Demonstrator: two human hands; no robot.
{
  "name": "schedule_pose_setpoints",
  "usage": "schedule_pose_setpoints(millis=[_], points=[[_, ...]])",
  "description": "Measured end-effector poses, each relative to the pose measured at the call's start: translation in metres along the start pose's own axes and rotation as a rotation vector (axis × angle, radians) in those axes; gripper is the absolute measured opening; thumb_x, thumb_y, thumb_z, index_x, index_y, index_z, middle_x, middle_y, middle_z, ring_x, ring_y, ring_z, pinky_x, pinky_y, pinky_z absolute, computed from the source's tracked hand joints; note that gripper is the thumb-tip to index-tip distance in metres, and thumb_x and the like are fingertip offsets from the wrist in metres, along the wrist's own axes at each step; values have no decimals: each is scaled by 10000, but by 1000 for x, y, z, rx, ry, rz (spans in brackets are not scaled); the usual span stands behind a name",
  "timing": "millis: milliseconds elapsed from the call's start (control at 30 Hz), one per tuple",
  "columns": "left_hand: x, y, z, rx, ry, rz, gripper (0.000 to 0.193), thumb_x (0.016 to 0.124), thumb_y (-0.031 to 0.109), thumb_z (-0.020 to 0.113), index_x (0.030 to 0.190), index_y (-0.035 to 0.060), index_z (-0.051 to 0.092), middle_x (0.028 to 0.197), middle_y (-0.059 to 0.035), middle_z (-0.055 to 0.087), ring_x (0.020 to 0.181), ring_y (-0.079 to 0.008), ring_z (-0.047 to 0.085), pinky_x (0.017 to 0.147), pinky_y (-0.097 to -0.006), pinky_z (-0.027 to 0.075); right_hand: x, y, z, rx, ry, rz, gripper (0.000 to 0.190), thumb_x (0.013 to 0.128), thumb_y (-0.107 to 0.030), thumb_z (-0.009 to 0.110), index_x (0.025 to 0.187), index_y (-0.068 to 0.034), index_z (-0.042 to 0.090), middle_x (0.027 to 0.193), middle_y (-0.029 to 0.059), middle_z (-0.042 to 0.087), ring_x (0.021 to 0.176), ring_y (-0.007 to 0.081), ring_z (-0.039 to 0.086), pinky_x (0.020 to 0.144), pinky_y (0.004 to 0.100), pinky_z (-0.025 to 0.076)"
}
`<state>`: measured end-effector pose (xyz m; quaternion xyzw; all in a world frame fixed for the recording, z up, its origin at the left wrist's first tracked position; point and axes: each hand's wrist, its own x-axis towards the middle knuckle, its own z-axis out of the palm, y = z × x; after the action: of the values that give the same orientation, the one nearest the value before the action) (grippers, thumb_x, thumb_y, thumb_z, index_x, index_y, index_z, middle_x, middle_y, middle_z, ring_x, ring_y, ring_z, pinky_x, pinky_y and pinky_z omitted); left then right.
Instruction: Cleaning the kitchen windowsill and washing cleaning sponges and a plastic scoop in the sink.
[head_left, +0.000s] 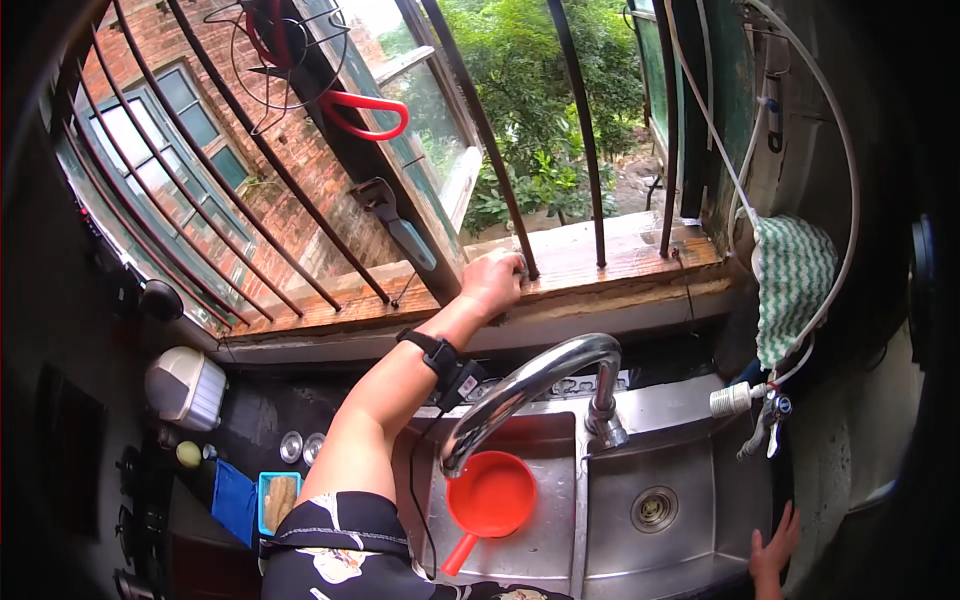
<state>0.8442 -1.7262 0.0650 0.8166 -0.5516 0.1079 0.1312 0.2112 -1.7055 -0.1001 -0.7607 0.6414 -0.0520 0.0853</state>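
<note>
My left hand (491, 283) is curled at the foot of a dark metal window bar (512, 202), on the wet, glossy wooden windowsill (585, 259). A small greyish thing, mostly hidden, shows at its fingers. A black strap with a device (450, 371) is around that wrist, and a cable (414, 480) runs down from it. At the lower right, my right hand (776, 546) rests at the outer edge of the steel sink (724, 487) with its fingers spread, holding nothing. A red plastic dipper (491, 495) sits in the left basin, partly under the chrome faucet (536, 375).
An adjustable wrench (401, 225) and red-handled scissors (367, 116) hang on the window post. A green-and-white cloth (795, 277) hangs at right above a small tap (769, 420). On the left counter are a lidded white container (187, 386) and a blue tray (264, 510).
</note>
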Motion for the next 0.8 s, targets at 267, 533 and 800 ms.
schedule_pose_setpoints(millis=[267,533,800], points=[[-146,-12,9,84,-63,71,105,676,101,532,777,81,555,819,-78,536,755,-260,553,601,-371,484,2,-32,-27,-114,6,-84,704,736,-391,578,1299,-81,289,1228,273,359,1119,409,362,931,460,303],[-69,2,-34,323,105,187,110,694,99,525,798,64,540,804,-82,539,730,-234,537,579,-318,467,2,-22,-23,-107,18,-101,711,737,-392,579,1303,-83,281,1235,275,351,1127,411,354,937,461,297],[16,1,-13,214,-116,-183,170,676,106,551,810,36,629,862,-153,621,827,-279,610,712,-354,493,-1,-5,-5,39,-2,-25,792,668,-203,588,1345,-99,189,1306,251,245,1184,413,267,982,466,210]])
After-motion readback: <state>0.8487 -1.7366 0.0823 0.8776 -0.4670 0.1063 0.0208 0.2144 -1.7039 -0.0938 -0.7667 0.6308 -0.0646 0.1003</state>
